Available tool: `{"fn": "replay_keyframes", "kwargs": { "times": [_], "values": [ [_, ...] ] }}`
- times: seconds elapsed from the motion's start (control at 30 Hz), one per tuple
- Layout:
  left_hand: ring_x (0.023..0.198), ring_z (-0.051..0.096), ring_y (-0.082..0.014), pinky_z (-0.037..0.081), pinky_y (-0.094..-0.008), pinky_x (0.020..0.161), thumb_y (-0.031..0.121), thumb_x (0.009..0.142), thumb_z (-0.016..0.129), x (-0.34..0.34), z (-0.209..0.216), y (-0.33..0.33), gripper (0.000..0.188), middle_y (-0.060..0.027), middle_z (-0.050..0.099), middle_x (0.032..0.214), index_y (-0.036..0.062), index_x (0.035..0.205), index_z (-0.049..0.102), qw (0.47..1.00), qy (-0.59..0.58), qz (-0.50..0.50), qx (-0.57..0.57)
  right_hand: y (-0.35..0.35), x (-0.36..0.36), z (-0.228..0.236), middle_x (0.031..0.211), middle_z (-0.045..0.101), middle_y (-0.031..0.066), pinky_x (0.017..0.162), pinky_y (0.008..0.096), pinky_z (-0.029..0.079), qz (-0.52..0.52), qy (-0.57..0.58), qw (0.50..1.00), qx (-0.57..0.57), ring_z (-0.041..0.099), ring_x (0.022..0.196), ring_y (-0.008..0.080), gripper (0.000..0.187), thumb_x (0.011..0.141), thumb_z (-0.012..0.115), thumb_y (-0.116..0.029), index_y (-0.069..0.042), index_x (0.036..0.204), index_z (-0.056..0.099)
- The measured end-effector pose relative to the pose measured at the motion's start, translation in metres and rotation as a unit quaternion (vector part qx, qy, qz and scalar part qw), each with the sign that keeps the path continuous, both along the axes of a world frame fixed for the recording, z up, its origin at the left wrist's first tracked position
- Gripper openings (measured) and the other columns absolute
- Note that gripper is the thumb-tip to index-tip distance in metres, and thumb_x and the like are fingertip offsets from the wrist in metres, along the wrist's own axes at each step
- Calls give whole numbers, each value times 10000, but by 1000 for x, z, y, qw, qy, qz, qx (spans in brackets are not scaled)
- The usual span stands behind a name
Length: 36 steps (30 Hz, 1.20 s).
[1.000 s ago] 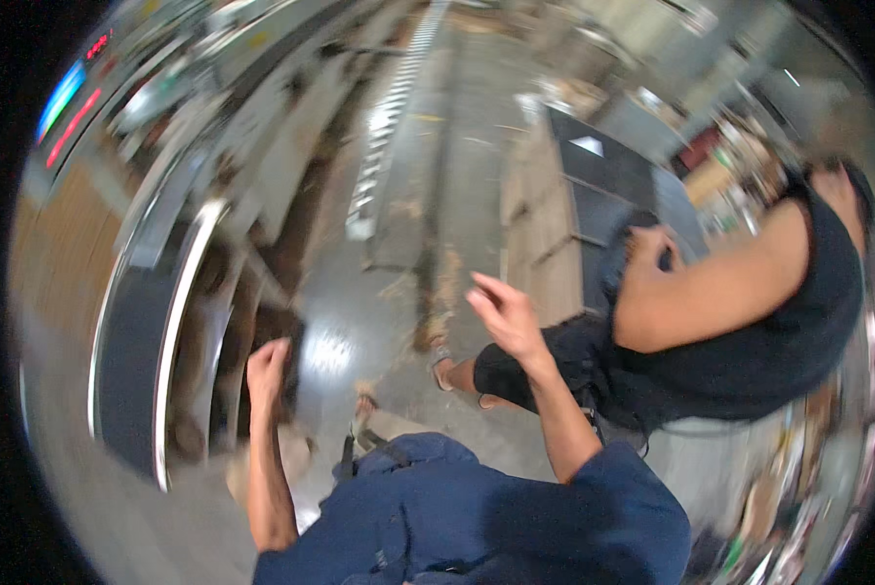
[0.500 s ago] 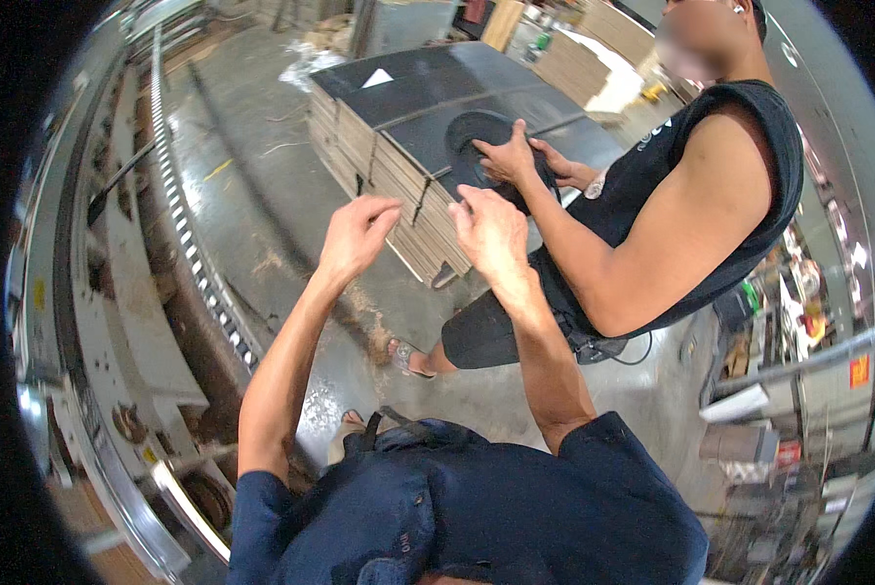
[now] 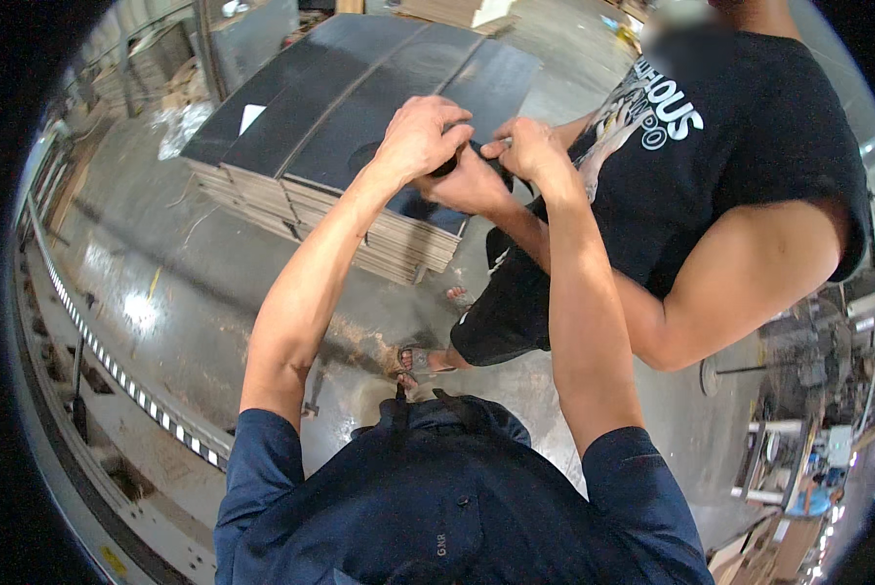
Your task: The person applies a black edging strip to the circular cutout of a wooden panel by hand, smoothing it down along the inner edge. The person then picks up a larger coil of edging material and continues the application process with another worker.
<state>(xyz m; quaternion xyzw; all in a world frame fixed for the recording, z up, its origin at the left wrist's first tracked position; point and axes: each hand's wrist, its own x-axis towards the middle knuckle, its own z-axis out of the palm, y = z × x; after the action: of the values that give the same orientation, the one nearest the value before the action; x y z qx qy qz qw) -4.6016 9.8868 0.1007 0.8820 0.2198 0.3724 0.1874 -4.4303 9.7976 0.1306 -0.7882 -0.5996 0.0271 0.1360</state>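
My left hand point(image 3: 424, 135) is closed, its fingers curled over a black round roll point(image 3: 446, 166) that is mostly hidden behind the hands. A co-worker's hand point(image 3: 469, 185) is on the same roll, just below my fingers. My right hand point(image 3: 531, 151) is closed in a pinch to the right of it, above the co-worker's forearm. Whatever lies between its fingers is too small or hidden to make out. Behind the hands, a stack of large boards point(image 3: 359, 83) with a dark top lies strapped together.
The co-worker in a black shirt point(image 3: 740, 127) stands close on my right. A long machine rail with a black-and-white striped edge point(image 3: 116, 366) runs along the left. A white scrap point(image 3: 251, 118) lies on the stack. Workbenches point(image 3: 779, 458) stand at the lower right.
My hands have moved up to the co-worker's hands, and the left has closed over the black roll. The view has turned, and the co-worker now appears nearer and further right.
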Motion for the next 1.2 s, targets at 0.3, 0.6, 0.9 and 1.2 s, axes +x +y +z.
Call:
{"fn": "replay_keyframes", "kwargs": {
  "times": [0.3,0.6,0.9,1.2],
  "values": [
    [780,676,-341,523,-410,707,341,747,685,40,33,17,306,-190,681,806,67,873,734,944,279,-81,-158,-4,24,-9,980,542,173,852,438,484,92,-23,994,-56,563,1036,354,283,712,715,-161,-182,993,687],
    [861,672,-349,527,-416,772,289,720,701,54,20,36,239,-162,695,870,122,886,746,940,308,-108,-97,12,47,-32,948,586,97,797,378,495,126,39,991,8,571,943,300,343,656,760,-25,-102,986,699],
    [906,675,-317,529,-394,829,362,707,715,40,10,41,327,-114,710,952,172,972,751,940,287,-109,-147,8,20,1,959,687,122,721,400,518,165,30,986,12,654,873,323,293,699,704,-22,-104,980,717],
    [762,633,-328,488,-397,702,191,780,673,58,-27,43,164,-124,681,813,45,852,696,923,108,-219,-298,8,2,37,753,655,165,642,465,504,85,-49,994,-43,639,747,372,119,757,596,-128,-63,807,682]
  ]
}}
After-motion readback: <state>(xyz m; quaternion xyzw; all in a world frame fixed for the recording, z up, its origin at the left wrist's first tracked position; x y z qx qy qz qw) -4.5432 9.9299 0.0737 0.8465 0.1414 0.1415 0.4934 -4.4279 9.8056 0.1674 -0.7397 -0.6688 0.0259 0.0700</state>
